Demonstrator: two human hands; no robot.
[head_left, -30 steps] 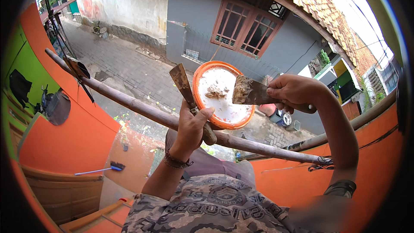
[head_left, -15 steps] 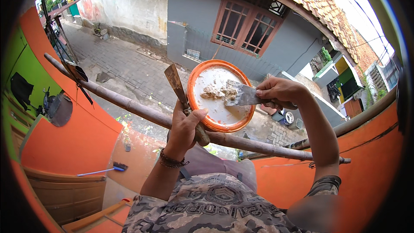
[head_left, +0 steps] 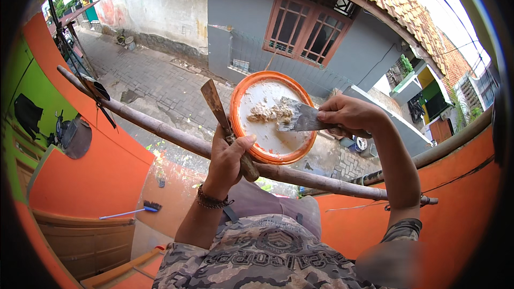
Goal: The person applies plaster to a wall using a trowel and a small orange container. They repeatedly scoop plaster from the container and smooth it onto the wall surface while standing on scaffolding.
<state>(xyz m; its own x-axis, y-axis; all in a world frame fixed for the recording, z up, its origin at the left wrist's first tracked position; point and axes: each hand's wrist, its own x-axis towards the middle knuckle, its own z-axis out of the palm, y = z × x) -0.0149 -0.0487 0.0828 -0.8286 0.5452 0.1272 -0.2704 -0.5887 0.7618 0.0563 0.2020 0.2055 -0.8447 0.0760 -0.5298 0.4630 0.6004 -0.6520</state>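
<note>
A round orange plastic lid [head_left: 279, 160], its inside coated white, is held up in front of me. A lump of off-white putty [head_left: 263, 112] lies across its middle. My left hand [head_left: 227, 155] is closed at the lid's near left edge, gripping a rusty scraper [head_left: 215, 104] with its blade pointing up and away; whether the fingers also hold the lid's underside is hidden. My right hand [head_left: 350, 113] grips a putty knife [head_left: 306, 119] from the right. Its wide grey blade lies over the lid, its smeared front edge against the putty.
A bamboo pole [head_left: 155, 134] crosses just beyond my body, passing under the lid. Far below lies a paved lane [head_left: 155, 83], with a grey house and window [head_left: 308, 29] across it. Orange walls [head_left: 91, 166] stand on both sides. A blue-handled broom [head_left: 128, 213] lies lower left.
The lid and the rusty scraper have shifted slightly left. The putty knife's blade has moved a little against the putty, and both hands keep their grip.
</note>
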